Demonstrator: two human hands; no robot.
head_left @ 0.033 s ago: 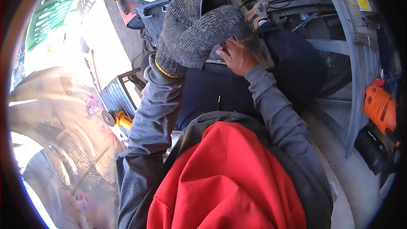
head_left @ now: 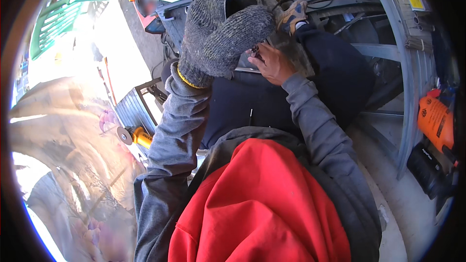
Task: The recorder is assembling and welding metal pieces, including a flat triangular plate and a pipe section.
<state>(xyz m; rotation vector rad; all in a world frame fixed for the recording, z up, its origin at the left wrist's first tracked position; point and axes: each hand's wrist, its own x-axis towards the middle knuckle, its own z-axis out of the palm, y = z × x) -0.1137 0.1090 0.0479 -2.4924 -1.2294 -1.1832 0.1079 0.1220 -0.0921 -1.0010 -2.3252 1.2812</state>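
My left hand wears a thick grey knitted glove with a yellow cuff edge. Its fingers are curled round, and a dark patch shows between thumb and fingers; what they hold, if anything, I cannot make out. Just below the gloved thumb, my bare right hand pinches a small dark metal piece, partly covered by its fingers. The two hands are close together above my lap. A thin bright metal edge shows beneath them, mostly hidden.
An angle grinder with a yellow body lies at the left, beside a grey metal box. A red machine stands at the far left. Metal framing rises at the right, near an orange bottle-shaped item and a black case.
The gloved left hand has shifted very slightly to the left. My right hand keeps its pinch on the small metal piece.
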